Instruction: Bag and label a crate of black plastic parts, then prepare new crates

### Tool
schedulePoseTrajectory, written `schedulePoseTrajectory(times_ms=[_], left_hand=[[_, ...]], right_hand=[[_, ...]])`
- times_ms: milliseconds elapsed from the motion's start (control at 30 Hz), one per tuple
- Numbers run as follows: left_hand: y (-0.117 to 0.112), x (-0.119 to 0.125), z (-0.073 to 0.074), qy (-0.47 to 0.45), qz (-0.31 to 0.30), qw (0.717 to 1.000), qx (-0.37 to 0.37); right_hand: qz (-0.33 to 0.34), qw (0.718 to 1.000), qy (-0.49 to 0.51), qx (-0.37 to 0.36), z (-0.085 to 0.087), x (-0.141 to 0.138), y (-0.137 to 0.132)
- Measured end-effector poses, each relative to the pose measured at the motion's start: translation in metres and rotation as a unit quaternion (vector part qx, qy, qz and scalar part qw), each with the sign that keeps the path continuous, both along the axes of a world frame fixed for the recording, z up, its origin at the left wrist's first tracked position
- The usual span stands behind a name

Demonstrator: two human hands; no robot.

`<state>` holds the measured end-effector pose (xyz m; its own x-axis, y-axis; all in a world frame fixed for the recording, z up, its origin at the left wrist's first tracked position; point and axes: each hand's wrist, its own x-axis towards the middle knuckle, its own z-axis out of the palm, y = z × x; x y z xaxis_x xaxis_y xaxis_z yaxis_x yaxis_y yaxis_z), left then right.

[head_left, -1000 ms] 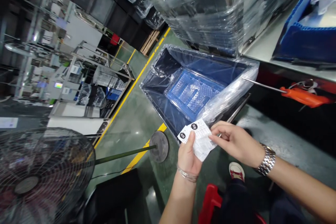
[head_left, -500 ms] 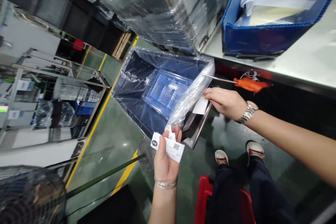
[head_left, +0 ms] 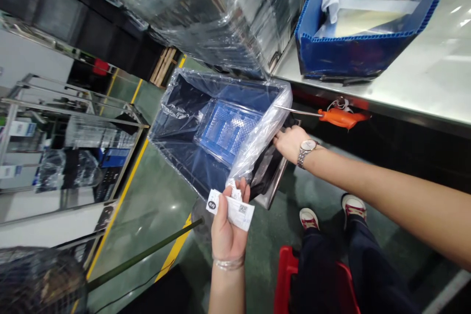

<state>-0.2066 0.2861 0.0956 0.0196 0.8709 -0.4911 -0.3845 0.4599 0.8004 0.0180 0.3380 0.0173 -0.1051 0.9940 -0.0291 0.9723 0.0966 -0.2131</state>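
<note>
My left hand (head_left: 227, 228) holds a few white label slips (head_left: 232, 209) with a black round mark, just in front of the near corner of a dark crate (head_left: 184, 154). A clear plastic bag (head_left: 261, 135) lines the crate, and a blue tray (head_left: 228, 130) lies at its bottom. My right hand (head_left: 289, 140), with a metal watch on the wrist, presses against the crate's right side under the overhanging bag. Its fingertips are hidden there, and the slip it held is out of sight.
An orange-handled screwdriver (head_left: 338, 117) hangs under the steel table (head_left: 423, 88), which carries a blue corrugated box (head_left: 349, 54). A film-wrapped stack (head_left: 206, 10) stands behind the crate. A red stool (head_left: 290, 279), my shoes, a fan pole (head_left: 147, 252) and metal racks (head_left: 73, 122) are around.
My right hand took one slip from the left hand and carried it to the crate's right side, then pushed in under the bag. My left hand kept the remaining slips.
</note>
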Motion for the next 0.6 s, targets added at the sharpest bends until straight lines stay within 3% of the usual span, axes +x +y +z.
schedulePoseTrajectory(times_ms=[100, 200, 300, 433, 600], left_hand=[[0.0, -0.001, 0.002, -0.003, 0.004, 1.0, -0.006], [0.0, -0.002, 0.003, -0.012, 0.007, 1.0, -0.014], [0.0, -0.003, 0.004, -0.02, 0.004, 1.0, -0.007], [0.0, -0.006, 0.009, -0.032, 0.011, 0.999, -0.012], [-0.008, -0.009, 0.022, -0.043, 0.038, 0.995, -0.079]], right_hand=[[-0.028, 0.999, -0.017, -0.016, 0.004, -0.016, -0.007], [-0.054, 0.997, -0.05, 0.019, 0.007, -0.029, -0.021], [-0.053, 0.993, -0.085, 0.061, 0.003, -0.038, -0.031], [-0.044, 0.993, -0.105, 0.042, -0.004, -0.045, -0.035], [-0.044, 0.992, -0.106, 0.045, 0.017, -0.052, -0.05]])
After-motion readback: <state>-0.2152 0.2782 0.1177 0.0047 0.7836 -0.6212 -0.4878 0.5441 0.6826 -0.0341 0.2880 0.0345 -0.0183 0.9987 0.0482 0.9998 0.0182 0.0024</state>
